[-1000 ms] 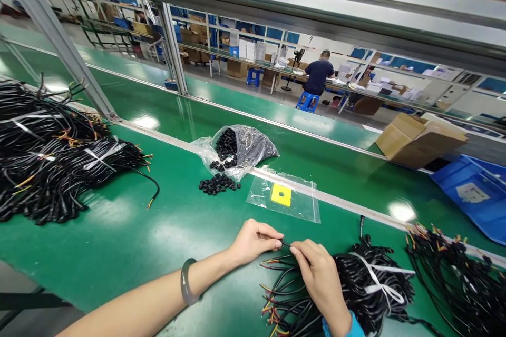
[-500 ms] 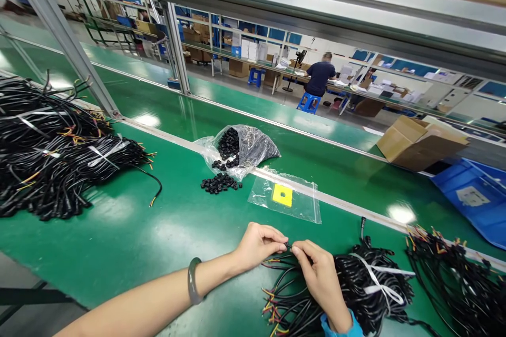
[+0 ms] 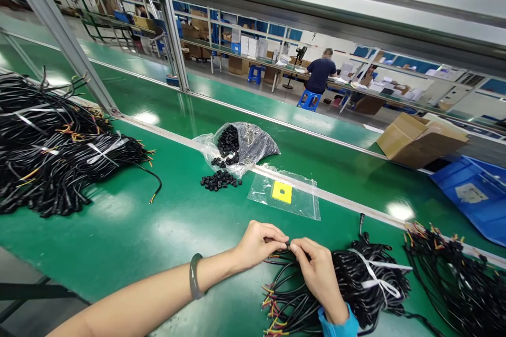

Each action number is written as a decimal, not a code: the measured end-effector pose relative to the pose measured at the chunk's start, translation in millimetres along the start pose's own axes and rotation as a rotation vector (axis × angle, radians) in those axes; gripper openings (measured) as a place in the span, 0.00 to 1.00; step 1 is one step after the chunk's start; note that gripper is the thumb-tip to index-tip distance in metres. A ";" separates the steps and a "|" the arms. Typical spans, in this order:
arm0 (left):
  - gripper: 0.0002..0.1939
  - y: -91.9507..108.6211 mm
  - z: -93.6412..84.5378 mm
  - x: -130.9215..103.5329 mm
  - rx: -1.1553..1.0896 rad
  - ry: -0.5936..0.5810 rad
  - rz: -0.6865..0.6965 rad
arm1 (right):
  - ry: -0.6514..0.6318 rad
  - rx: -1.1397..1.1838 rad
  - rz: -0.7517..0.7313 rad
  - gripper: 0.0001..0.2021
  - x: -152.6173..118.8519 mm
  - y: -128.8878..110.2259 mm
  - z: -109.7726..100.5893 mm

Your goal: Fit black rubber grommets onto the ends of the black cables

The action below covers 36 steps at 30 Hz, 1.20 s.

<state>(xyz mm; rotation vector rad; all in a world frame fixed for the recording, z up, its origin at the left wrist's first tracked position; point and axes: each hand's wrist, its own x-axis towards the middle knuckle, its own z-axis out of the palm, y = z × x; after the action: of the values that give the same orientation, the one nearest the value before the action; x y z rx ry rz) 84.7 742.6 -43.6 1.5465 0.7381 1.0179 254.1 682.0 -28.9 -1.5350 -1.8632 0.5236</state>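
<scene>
At the near edge of the green desk (image 3: 130,231), the left hand (image 3: 259,242) and right hand (image 3: 316,274) meet fingertip to fingertip above a bundle (image 3: 356,284) of black cables. Left grip: thumb and forefinger pressed together, pinching a small black part at the end of one cable (image 3: 288,246). Right grip: fingers pinched on the same cable end from the opposite side, touching the left fingertips. Whether the part is already seated on the cable cannot be told at this size. The bundle lies directly under the right hand, tied with white strap, its coloured wire ends (image 3: 272,308) fanning toward the near edge. A green bracelet (image 3: 193,276) sits on the left wrist; a blue cuff (image 3: 336,326) shows at the right wrist. A second bundle (image 3: 454,279) lies further right. Beyond the hands, a clear bag with a yellow square (image 3: 282,191) lies flat, and behind it an open bag (image 3: 241,147) of small black parts, with a loose heap (image 3: 219,181) spilled just beside it. A large pile (image 3: 51,152) of strapped cables occupies the far left. A cardboard box (image 3: 421,139) and blue bin (image 3: 474,195) stand at right. A person (image 3: 320,76) sits at a distant bench.
</scene>
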 end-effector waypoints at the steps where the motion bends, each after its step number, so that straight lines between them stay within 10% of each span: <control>1: 0.04 0.1 0.3 -0.2 0.005 -0.001 0.005 | 0.000 0.004 0.001 0.14 0.0 -0.1 -0.1; 10: 0.05 -0.4 1.7 0.2 0.091 -0.063 0.032 | -0.040 -0.073 -0.030 0.13 1.1 -2.0 -1.1; 18: 0.21 -1.3 -0.1 7.6 -0.264 -0.052 -0.264 | 0.009 -0.105 -0.046 0.13 2.5 -2.8 -9.8; 36: 0.11 0.4 -2.6 5.2 -0.022 -0.106 -0.260 | -0.048 -0.064 -0.029 0.16 0.3 -0.2 -6.7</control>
<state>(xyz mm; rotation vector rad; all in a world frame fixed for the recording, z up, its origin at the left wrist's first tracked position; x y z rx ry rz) 84.6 748.1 -41.9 1.4304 0.8261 0.7447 258.6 681.5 -24.0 -1.5474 -1.9530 0.4958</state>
